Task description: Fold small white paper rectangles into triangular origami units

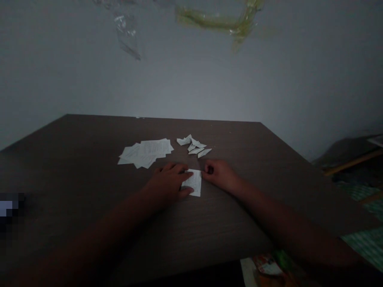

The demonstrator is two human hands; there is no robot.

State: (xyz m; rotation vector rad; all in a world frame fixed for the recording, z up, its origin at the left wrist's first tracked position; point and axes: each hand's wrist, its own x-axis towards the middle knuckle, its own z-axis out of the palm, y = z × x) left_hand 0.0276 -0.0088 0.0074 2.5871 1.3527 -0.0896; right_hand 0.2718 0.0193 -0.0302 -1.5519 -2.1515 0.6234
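A small printed sheet of paper [195, 183] lies flat on the table in front of me. My left hand [170, 181] rests over its left side, fingers and thumb spread apart, covering that part of it. At the sheet's right edge is my right hand [220, 174], with its fingers curled in and the thumb tip touching or very close to the edge. I see nothing inside that curl. Just beyond my hands sits a small group of folded paper pieces [196, 150]. Farther left is a loose, overlapping pile of printed paper sheets [154, 148].
The dark wooden table [239, 139] meets a pale wall [191, 87] along its back edge. Tape remnants [215, 22] hang on the wall. A blurred-out object [8, 209] is at the left. Below the right side are green checked cloth [365, 239] and colourful packets [267, 265].
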